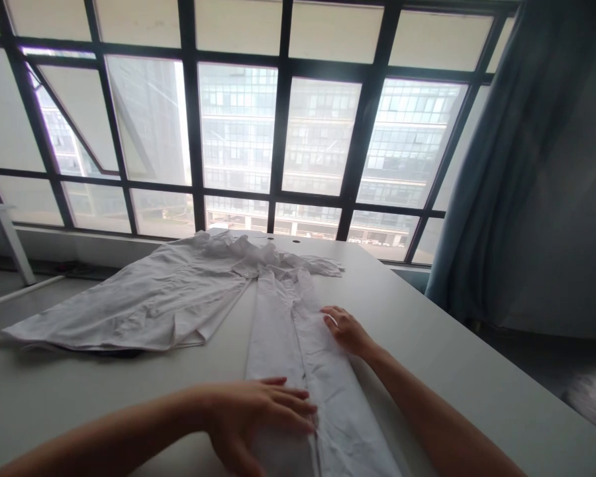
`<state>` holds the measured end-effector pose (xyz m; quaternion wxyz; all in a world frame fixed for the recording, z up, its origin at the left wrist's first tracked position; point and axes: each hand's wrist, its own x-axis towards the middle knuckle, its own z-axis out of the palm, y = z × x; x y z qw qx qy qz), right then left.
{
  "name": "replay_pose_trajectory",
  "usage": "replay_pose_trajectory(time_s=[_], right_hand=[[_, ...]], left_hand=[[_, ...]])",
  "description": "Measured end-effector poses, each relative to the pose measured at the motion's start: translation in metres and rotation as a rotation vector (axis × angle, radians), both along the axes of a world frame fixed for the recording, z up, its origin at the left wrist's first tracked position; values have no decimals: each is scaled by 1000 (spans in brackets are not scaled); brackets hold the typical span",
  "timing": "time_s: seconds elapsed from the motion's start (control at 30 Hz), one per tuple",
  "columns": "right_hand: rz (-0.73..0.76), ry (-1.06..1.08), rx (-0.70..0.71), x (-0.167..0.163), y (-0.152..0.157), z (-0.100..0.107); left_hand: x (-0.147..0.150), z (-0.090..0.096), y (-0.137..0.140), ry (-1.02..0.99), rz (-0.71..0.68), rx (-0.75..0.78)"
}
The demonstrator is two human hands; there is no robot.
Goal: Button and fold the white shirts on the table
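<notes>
A white garment (322, 371), folded into a long narrow strip, lies lengthwise before me with a seam or opening down its middle. My left hand (258, 417) rests on its near part, fingers stretched out across the middle line. Farther up, my right hand (346, 330) touches the right edge, with its fingers apart and slightly bent. Neither hand grips the cloth. At the far end the strip meets a second, crumpled white garment (144, 298), which spreads to the left; whether the two overlap or are joined I cannot tell.
Both garments lie on a white table (417, 358) that reaches toward large black-framed windows (238, 132). A blue-grey curtain (501, 172) hangs at the right. A white table leg (14, 245) stands at the far left. Two dark round holes (296, 241) mark the table's far end.
</notes>
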<state>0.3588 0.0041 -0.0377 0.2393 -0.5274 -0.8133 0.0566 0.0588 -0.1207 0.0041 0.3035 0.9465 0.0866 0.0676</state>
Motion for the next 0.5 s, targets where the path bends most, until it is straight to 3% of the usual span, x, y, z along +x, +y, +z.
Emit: replay_pose_trajectory(time_s=[0.1,0.2,0.33,0.5], right_hand=[[-29,-24,-38,23,7,2],[51,-5,-140,37,9,4],[185,-11,-319,43,5,11],[253,-75,-439,37,-14,28]], left_hand=[[-22,5,28,-21,269,59],[-39,3,54,-29,488,95],[-45,-6,65,-18,540,95],[-42,-13,60,85,389,158]])
